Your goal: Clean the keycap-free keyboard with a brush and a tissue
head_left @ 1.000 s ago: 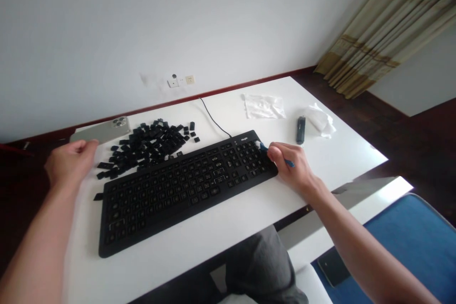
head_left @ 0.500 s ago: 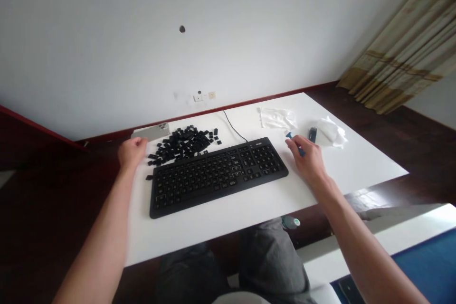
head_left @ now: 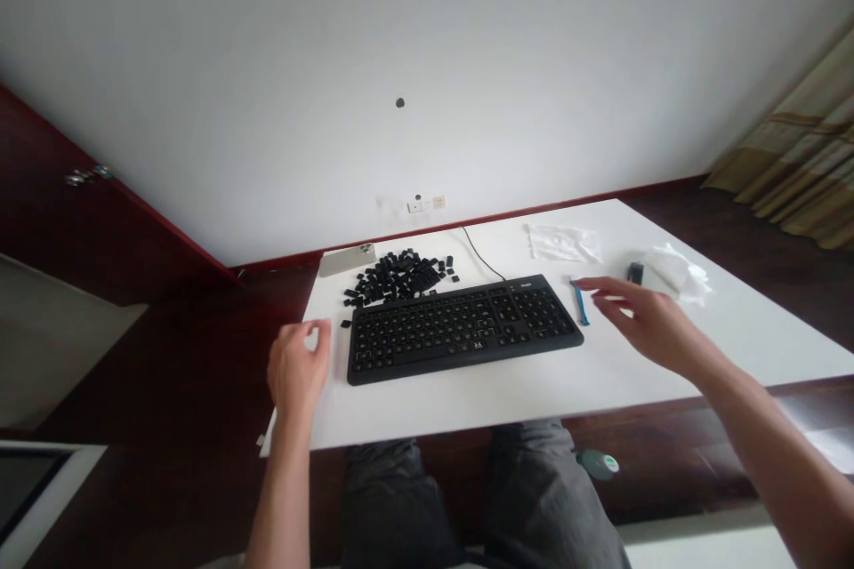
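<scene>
A black keyboard (head_left: 463, 327) lies across the white table (head_left: 534, 382). Behind its left end sits a heap of loose black keycaps (head_left: 398, 276). A thin blue tool (head_left: 583, 303) rests on the table just right of the keyboard. My right hand (head_left: 644, 317) hovers beside that tool with fingers stretched out and nothing in them. My left hand (head_left: 298, 369) hangs over the table's left front corner, fingers loosely curled and apart, holding nothing.
A phone (head_left: 346, 260) lies face down at the back left of the table. A clear plastic bag (head_left: 561, 242), a small dark stick (head_left: 634, 272) and crumpled white tissue (head_left: 677, 274) sit at the back right. The keyboard's cable (head_left: 479, 254) runs toward the wall.
My right hand has let go of the blue tool, which now lies beside the keyboard. My left hand has drawn back from the phone to the table's front corner. The view has pulled back.
</scene>
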{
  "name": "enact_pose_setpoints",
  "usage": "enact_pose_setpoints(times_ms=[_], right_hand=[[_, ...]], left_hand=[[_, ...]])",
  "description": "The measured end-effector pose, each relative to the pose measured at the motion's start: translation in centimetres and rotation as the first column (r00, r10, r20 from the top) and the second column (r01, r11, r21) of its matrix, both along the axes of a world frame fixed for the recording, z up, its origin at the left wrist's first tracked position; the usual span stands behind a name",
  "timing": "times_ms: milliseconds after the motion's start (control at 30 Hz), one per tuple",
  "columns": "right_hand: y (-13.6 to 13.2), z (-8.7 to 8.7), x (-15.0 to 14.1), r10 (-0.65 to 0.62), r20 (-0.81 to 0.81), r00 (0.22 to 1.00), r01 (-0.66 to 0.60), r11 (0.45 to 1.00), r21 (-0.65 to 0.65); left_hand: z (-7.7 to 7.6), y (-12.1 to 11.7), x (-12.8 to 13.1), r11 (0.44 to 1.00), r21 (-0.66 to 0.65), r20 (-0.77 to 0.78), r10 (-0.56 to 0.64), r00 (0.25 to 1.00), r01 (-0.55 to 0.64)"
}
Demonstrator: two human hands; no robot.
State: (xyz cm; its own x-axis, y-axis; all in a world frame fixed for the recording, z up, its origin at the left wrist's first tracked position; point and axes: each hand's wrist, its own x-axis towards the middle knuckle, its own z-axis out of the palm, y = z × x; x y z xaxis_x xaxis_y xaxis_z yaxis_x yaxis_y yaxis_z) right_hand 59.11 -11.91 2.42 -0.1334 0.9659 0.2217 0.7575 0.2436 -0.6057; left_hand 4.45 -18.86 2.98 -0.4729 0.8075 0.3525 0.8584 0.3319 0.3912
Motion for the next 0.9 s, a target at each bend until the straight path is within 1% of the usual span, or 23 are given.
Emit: enact_pose_setpoints(times_ms=[33,67,133,200,267,333,433,500,567,633,667,733,767,800,833,867,900], right_hand=[[0.2,0.3,-1.1,0.035,-0.057,0.998,-0.039,0.997,-0.073],[0.6,0.4,-2.2,0.06,-0.076,0.995,-0.069,0.991,-0.117],[1.8,0.3,-4.0,0.052,-0.008,0.999,-0.053,0.99,-0.13],[3.2,-0.2,-5.0,0.028,0.108,0.994,-0.012,0.99,-0.142],[4.4,-0.7,-5.5,0.038,0.177,0.984,-0.003,0.981,-0.193],[5.3,-1.0,-5.7,0.02,0.161,0.987,0.018,0.974,-0.228],[5.7,-0.7,-6.1,-0.081,0.02,0.996,0.084,0.968,-0.237],[5.5,0.0,-6.6,-0.09,-0.087,0.992,0.065,0.963,-0.261],[5.1,1.0,-7.1,-0.09,-0.214,0.973,0.013,0.941,-0.337],[4.8,2.2,-7.3,-0.129,-0.382,0.915,-0.073,0.879,-0.471],[4.8,2.8,-7.4,-0.164,-0.454,0.876,-0.121,0.836,-0.536],[4.9,4.1,-7.2,-0.212,-0.554,0.805,-0.23,0.749,-0.621],[5.1,4.7,-7.0,-0.229,-0.586,0.777,-0.263,0.728,-0.633],[5.5,5.3,-6.9,-0.244,-0.613,0.752,-0.271,0.732,-0.624],[6.1,5.9,-6.7,-0.258,-0.639,0.725,-0.255,0.761,-0.596],[6.8,6.6,-6.6,-0.273,-0.663,0.697,-0.207,0.808,-0.551],[7.7,7.3,-6.5,-0.285,-0.684,0.672,-0.128,0.864,-0.486]], left_hand=[[-1.2,-1.7,1.1,0.999,-0.011,0.008,-0.03,1.0,0.03],[-2.3,-3.0,2.0,0.998,-0.024,0.025,-0.056,0.998,0.057],[-4.2,-4.8,3.5,0.996,-0.053,0.052,-0.071,0.996,0.074],[-5.2,-5.5,4.4,0.993,-0.065,0.055,-0.093,0.994,0.096],[-5.6,-5.5,4.9,0.988,-0.082,0.069,-0.124,0.99,0.13],[-5.6,-5.1,5.1,0.987,-0.084,0.115,-0.128,0.985,0.138],[-5.8,-4.8,5.2,0.998,-0.02,0.209,-0.058,0.976,0.063],[-6.1,-4.9,5.5,0.999,0.051,0.254,-0.023,0.967,0.011],[-6.2,-5.4,6.0,0.994,0.11,0.298,-0.024,0.954,-0.01],[-5.5,-5.5,6.3,0.99,0.141,0.357,-0.03,0.934,-0.022],[-4.8,-5.2,6.4,0.988,0.152,0.383,-0.03,0.923,-0.031],[-2.6,-3.5,6.2,0.977,0.206,0.405,-0.035,0.914,-0.053],[-1.3,-2.0,5.9,0.967,0.25,0.39,-0.066,0.918,-0.036],[0.2,-0.1,5.5,0.953,0.302,0.368,-0.118,0.922,0.001],[1.5,2.2,5.1,0.939,0.336,0.348,-0.198,0.916,0.075],[2.7,4.6,4.8,0.923,0.358,0.344,-0.269,0.899,0.139],[3.7,6.9,4.7,0.905,0.383,0.348,-0.329,0.878,0.187]])
